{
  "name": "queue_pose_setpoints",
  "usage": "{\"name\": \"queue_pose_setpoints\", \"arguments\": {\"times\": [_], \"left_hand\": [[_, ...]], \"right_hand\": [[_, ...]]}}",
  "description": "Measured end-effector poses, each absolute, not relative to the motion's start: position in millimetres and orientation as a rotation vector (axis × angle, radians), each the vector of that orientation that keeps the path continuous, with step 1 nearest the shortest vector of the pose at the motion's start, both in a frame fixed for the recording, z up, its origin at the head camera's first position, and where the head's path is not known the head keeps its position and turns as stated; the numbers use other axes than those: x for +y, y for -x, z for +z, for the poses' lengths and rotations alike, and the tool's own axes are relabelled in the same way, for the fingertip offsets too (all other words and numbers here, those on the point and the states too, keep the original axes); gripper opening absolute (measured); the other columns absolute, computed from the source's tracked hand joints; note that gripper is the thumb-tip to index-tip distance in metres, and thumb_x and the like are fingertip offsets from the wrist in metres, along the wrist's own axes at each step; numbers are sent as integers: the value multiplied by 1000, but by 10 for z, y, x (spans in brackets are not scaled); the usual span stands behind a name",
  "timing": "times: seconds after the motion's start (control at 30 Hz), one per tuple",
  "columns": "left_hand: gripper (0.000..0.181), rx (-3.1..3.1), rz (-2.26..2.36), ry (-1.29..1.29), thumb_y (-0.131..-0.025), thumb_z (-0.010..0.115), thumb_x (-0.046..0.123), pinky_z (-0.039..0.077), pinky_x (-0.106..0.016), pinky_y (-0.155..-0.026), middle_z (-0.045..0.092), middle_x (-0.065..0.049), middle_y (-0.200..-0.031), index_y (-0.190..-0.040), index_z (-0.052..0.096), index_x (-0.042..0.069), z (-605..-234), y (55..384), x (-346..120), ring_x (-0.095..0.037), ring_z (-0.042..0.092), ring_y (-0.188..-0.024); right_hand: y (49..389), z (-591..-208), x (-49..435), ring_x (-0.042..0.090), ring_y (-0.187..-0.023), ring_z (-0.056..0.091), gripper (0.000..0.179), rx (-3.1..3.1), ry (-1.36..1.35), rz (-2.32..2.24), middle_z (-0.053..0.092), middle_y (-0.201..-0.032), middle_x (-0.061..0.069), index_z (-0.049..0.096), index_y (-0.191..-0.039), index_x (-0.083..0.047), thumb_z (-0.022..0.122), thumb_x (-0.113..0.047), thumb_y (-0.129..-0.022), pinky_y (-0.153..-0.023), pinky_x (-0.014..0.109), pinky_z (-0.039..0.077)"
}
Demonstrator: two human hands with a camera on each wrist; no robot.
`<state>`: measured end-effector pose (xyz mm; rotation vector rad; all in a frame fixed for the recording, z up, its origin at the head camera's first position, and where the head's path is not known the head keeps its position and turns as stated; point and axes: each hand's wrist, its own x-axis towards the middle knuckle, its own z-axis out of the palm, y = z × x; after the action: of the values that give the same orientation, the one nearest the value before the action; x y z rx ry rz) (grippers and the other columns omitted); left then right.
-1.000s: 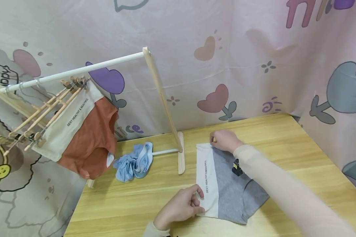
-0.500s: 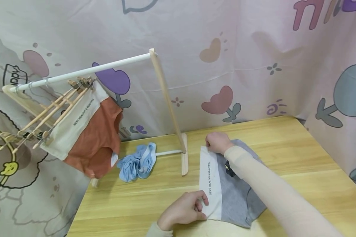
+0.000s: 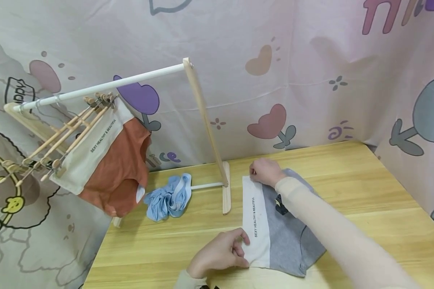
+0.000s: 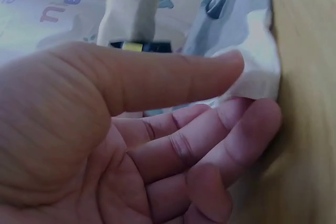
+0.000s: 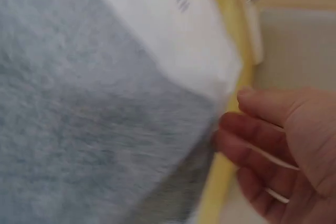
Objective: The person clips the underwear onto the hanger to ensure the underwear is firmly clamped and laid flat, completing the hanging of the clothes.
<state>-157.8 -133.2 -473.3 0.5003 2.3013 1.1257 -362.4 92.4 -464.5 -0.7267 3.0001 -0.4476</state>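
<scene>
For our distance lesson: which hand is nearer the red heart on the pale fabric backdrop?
Right. The right hand is below the red heart; the left hand farther down, at a corner of the grey and white cloth garment.

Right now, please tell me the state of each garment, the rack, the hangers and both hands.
Gray-and-white underwear: spread out on the table.
Blue garment: crumpled in a heap.
Orange-and-white underwear: hanging, clipped at its top edge.
Rack: standing.
Hangers: hooked on the rack's bar.
Left hand: fingers bent at the gray pair's near corner; grip unclear.
Right hand: fingers curled at its far corner; grip unclear.
</scene>
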Motion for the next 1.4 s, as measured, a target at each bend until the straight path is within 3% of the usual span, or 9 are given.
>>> {"name": "queue_pose_setpoints", "arguments": {"times": [0.17, 0.3, 0.37, 0.5, 0.6, 0.8, 1.0, 1.2, 1.4], "left_hand": [[29, 2430, 1141, -575, -86, 89, 9, 49, -17, -62, 68, 9, -76, -106, 68, 9, -4642, 1576, -1314, 2, 58, -63], [27, 2699, 890, -805, -87, 87, 10, 54, -19, -77, 71, 5, -95, -109, 72, 11, -4625, 1505, -1196, 0, 62, -81], [32, 2792, 703, -933, -88, 86, 12, 58, -24, -90, 74, 1, -116, -117, 73, 14, -4648, 1456, -1133, -6, 69, -100], [56, 2816, 394, -1067, -91, 85, 24, 56, -34, -109, 61, -7, -155, -143, 67, 18, -4714, 1374, -1070, -20, 63, -139], [73, 2758, 276, -1060, -92, 85, 37, 52, -41, -115, 47, -11, -168, -157, 56, 24, -4735, 1355, -1074, -27, 52, -152], [77, 2679, 222, -1006, -93, 83, 46, 49, -50, -119, 38, -11, -173, -161, 50, 31, -4714, 1338, -1092, -28, 44, -157], [73, 2606, 264, -755, -95, 79, 47, 45, -51, -123, 38, -2, -174, -161, 49, 33, -4708, 1239, -1123, -23, 42, -158], [74, 2621, 246, -774, -96, 79, 47, 46, -45, -122, 38, -7, -174, -161, 50, 28, -4738, 1198, -1149, -25, 42, -159], [75, 2676, 143, -910, -97, 77, 49, 49, -36, -119, 40, -9, -173, -162, 49, 23, -4774, 1149, -1040, -25, 46, -156]], "right_hand": [[3390, -4501, 1080, 17, -88, 72, 22, 2981, 794, -467, 80, -99, 3, 82, -111, -10, 83, -24, -94, -82, 43, 62], [3177, -4521, 1217, 18, -89, 72, 38, 2962, 819, -370, 79, -103, 3, 79, -121, -9, 86, -33, -92, -84, 45, 62], [3096, -4563, 1267, 25, -102, 74, 53, 2905, 823, -327, 78, -119, 10, 74, -132, -7, 86, -38, -92, -91, 48, 62], [3030, -4632, 1306, 42, -145, 55, 82, 2764, 805, -335, 51, -160, 26, 55, -154, -2, 85, -46, -92, -114, 56, 50], [3045, -4649, 1324, 46, -159, 35, 100, 2699, 775, -354, 30, -172, 29, 42, -163, -3, 87, -51, -88, -123, 61, 41], [3059, -4671, 1409, 49, -162, 26, 119, 2675, 786, -346, 22, -175, 30, 33, -167, -3, 89, -63, -80, -125, 63, 36], [2598, -4560, 1598, 60, -157, 27, 131, 2751, 715, -383, 25, -171, 37, 34, -165, 0, 90, -71, -70, -121, 77, 29], [2285, -4659, 1902, 74, -148, 24, 146, 2740, 599, -372, 22, -165, 46, 30, -164, 7, 97, -69, -59, -110, 87, 29], [2329, -4743, 2187, 71, -151, 20, 151, 2731, 627, -410, 18, -168, 44, 28, -165, 4, 100, -66, -52, -110, 86, 31]]}}
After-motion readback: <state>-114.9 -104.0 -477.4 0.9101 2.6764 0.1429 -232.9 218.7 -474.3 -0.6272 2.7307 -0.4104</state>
